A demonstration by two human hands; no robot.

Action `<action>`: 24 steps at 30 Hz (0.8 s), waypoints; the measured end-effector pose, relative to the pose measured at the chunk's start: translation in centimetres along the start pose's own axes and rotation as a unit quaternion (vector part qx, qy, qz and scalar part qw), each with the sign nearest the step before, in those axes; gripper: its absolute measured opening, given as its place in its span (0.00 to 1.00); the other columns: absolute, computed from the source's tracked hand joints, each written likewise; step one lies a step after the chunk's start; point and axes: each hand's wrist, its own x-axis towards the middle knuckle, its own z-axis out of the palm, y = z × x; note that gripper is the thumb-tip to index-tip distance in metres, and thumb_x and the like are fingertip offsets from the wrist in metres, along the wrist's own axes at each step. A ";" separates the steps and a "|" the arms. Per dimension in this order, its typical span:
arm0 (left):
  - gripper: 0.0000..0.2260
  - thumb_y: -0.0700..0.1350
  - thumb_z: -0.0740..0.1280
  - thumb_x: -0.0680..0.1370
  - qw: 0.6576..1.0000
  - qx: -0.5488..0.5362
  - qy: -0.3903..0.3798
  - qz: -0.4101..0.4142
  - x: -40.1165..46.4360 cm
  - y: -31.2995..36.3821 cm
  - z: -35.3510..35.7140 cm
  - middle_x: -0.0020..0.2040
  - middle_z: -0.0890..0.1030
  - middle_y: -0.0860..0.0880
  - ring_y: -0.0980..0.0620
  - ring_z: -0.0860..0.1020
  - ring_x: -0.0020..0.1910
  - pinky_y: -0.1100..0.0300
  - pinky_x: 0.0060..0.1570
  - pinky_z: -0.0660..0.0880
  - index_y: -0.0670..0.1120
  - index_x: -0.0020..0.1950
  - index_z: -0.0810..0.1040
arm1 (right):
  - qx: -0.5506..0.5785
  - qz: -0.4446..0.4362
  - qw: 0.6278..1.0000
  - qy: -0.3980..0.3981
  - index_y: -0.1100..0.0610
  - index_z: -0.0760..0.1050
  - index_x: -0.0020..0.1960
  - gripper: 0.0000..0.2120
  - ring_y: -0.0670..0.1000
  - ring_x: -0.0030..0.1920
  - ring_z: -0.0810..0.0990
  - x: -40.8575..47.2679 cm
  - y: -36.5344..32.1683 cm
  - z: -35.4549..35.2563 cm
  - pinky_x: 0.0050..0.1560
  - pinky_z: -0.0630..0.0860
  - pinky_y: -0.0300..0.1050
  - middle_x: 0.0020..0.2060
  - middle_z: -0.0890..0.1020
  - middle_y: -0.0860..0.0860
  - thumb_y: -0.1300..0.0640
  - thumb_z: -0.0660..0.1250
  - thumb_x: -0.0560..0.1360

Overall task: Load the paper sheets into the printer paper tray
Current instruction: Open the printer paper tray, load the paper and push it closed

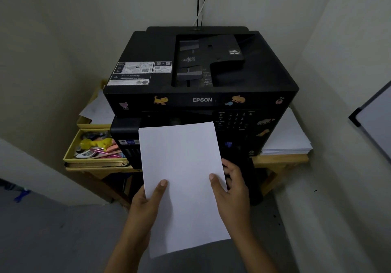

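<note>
A black Epson printer (201,76) stands on a small wooden table against the wall. In front of its lower face I hold white paper sheets (182,179) flat, long edge pointing toward the printer. My left hand (148,205) grips the left edge with the thumb on top. My right hand (230,188) grips the right edge, thumb on top and fingers curled underneath. The sheets hide the printer's lower front, so the paper tray cannot be seen. A dark part (251,179) juts out low at the printer's right front.
A stack of white paper (289,139) lies on the table right of the printer. Left of it, a yellow tray (69,152) holds pens and small items, with loose sheets (97,110) behind. A whiteboard (374,122) leans at the right. Cables (198,0) run up the wall.
</note>
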 end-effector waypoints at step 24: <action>0.17 0.53 0.70 0.81 1.000 0.019 0.005 -0.011 0.7 -1.3 -0.7 0.60 0.83 0.55 0.51 0.80 0.59 0.47 0.60 0.75 0.54 0.69 0.78 | -0.056 -0.045 0.997 0.022 0.48 0.79 0.64 0.15 0.42 0.55 0.84 0.1 0.7 0.7 0.51 0.82 0.34 0.53 0.84 0.37 0.55 0.77 0.80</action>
